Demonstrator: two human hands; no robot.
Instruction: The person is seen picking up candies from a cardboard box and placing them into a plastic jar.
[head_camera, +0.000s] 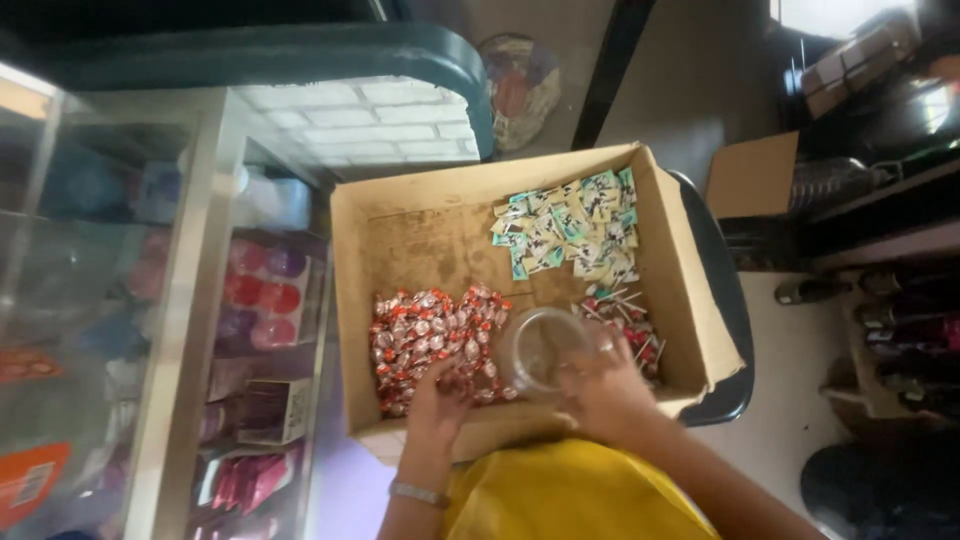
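A cardboard box (420, 235) lies open below me. Its near left holds a pile of red-and-silver wrapped candies (425, 330). My left hand (438, 400), with a bracelet on the wrist, reaches into this pile, fingers curled over some candies. My right hand (600, 385) grips a clear plastic jar (540, 350) tilted over the box's near middle. Green-and-white sachets (575, 225) lie at the far right of the box. Red lollipops (630, 325) with white sticks lie at the near right, partly hidden by my right hand.
A glass display counter (180, 330) with packaged goods stands at the left. The box rests on a dark chair (725, 310). Shelves with bottles (900, 320) and another carton (750, 175) stand at the right. My yellow garment (570, 495) fills the bottom.
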